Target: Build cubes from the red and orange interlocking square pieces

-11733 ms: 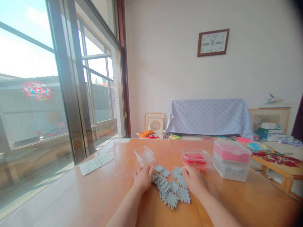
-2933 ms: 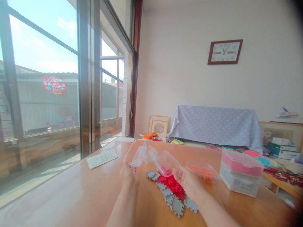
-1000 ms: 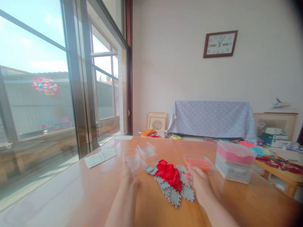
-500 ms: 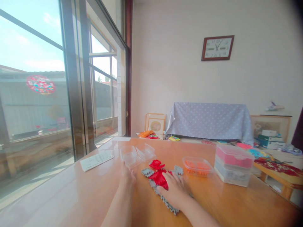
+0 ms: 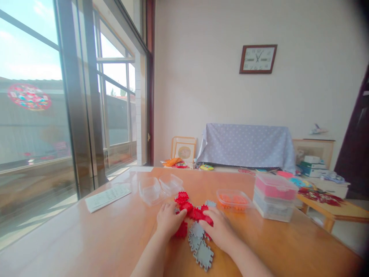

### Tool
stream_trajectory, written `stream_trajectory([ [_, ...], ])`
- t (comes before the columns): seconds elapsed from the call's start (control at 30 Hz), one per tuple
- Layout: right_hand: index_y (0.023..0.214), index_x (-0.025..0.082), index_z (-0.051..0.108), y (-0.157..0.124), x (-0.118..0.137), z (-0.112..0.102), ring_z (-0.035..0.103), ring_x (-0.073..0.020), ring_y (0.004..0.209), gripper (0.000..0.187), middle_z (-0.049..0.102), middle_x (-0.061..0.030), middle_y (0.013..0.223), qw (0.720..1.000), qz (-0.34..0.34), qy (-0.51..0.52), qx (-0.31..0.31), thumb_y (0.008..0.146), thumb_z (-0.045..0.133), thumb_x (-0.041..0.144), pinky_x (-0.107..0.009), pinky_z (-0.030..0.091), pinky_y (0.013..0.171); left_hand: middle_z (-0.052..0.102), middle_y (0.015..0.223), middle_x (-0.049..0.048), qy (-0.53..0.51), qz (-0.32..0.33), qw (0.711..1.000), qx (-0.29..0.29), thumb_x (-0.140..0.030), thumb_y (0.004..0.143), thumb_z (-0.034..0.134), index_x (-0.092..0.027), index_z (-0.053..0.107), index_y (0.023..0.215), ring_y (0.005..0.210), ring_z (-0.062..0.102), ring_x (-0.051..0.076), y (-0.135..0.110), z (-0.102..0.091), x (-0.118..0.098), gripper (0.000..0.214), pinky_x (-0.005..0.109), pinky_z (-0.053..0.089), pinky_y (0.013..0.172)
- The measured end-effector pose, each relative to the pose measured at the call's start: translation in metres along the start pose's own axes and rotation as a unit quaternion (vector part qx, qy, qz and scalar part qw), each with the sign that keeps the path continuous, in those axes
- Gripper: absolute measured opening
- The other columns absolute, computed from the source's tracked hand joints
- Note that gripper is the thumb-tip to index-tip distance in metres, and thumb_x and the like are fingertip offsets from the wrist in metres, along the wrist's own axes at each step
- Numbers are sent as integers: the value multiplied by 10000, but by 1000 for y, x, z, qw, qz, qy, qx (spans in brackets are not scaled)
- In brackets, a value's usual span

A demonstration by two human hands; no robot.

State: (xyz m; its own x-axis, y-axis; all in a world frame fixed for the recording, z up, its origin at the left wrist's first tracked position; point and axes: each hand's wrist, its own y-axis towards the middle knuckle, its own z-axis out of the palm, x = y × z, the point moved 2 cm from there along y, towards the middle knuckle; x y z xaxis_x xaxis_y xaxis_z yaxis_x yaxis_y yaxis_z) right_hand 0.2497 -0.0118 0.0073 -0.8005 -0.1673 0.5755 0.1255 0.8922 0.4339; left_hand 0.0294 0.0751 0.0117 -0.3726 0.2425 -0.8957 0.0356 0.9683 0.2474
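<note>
Several red interlocking toy tiles (image 5: 186, 208) with toothed edges lie bunched on the wooden table between my hands. My left hand (image 5: 169, 220) has closed on the red tiles from the left, its thumb pressed on them. From the right, my right hand (image 5: 216, 227) grips the other end of the red tiles, thumb on the near side. Grey interlocking tiles (image 5: 203, 255) trail from the red ones toward me. Another grey tile (image 5: 210, 203) pokes out beyond my right hand. My fingers cover parts of the red tiles.
Two clear plastic trays (image 5: 150, 191) stand beyond my left hand, beside a white printed sheet (image 5: 108, 197). To the right are a clear tub of orange tiles (image 5: 233, 201) and stacked clear boxes (image 5: 275, 197) with pink and grey contents. The wooden table (image 5: 121, 234) has a window on its left.
My left hand has moved right and closed on the red tiles. My right hand has shifted to grip their right end. The grey tiles have come into fuller view, and the camera has turned slightly right.
</note>
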Motion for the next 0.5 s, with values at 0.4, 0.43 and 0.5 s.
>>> stream_trajectory([
  [0.4, 1401, 234, 550, 13, -83, -39, 662, -224, 699, 595, 727, -36, 787, 962, 243, 22, -122, 817, 557, 345, -301, 429, 652, 664, 1290, 71, 69, 117, 981, 140, -241, 768, 658, -327, 748, 989, 1377, 436, 344, -10, 26, -3, 253, 606, 63, 1179],
  [0.43, 1387, 230, 564, 14, -86, -38, 667, -222, 709, 590, 733, -32, 796, 960, 246, 37, -127, 807, 562, 340, -298, 434, 657, 671, 1277, 72, 51, 109, 984, 134, -255, 768, 673, -330, 750, 987, 1369, 446, 350, -10, 26, -5, 244, 619, 32, 1177],
  [0.5, 1354, 225, 592, 16, -88, -37, 680, -224, 749, 569, 748, -34, 839, 958, 247, 54, -136, 795, 567, 329, -297, 450, 683, 681, 1254, 82, 17, 99, 988, 116, -283, 756, 710, -329, 753, 991, 1338, 479, 358, -10, 25, -11, 243, 631, 18, 1174],
])
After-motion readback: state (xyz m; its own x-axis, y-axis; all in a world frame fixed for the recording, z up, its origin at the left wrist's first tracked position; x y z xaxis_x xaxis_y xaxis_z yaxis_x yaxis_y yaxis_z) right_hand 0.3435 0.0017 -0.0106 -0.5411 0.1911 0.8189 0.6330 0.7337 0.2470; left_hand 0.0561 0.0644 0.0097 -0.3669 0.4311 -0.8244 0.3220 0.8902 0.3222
